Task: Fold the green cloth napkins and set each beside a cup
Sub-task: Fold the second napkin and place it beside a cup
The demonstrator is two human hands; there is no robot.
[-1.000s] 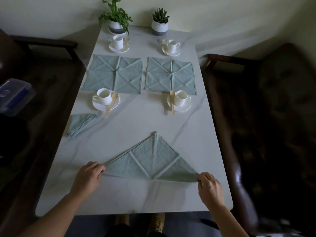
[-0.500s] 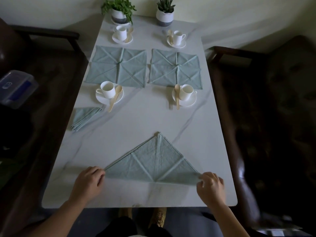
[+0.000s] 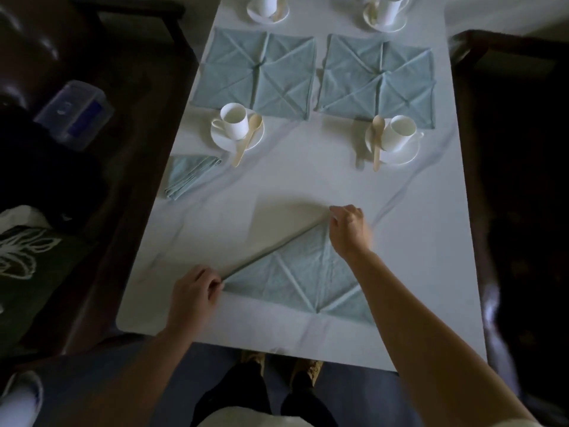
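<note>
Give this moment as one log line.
napkin: triangle | left hand: pinches left corner | right hand: pinches top corner | done: one folded napkin by cup

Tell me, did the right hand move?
Yes. The right hand left the near right corner of the triangle napkin and went farther up the table, to the napkin's top point.

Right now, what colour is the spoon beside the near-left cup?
Pale beige; the spoon looks wooden. The head view shows it best.

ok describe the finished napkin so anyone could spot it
On the white table, find its left edge, just before the near-left cup. The folded napkin there is a small narrow bundle, unlike the flat squares and the held triangle.
</note>
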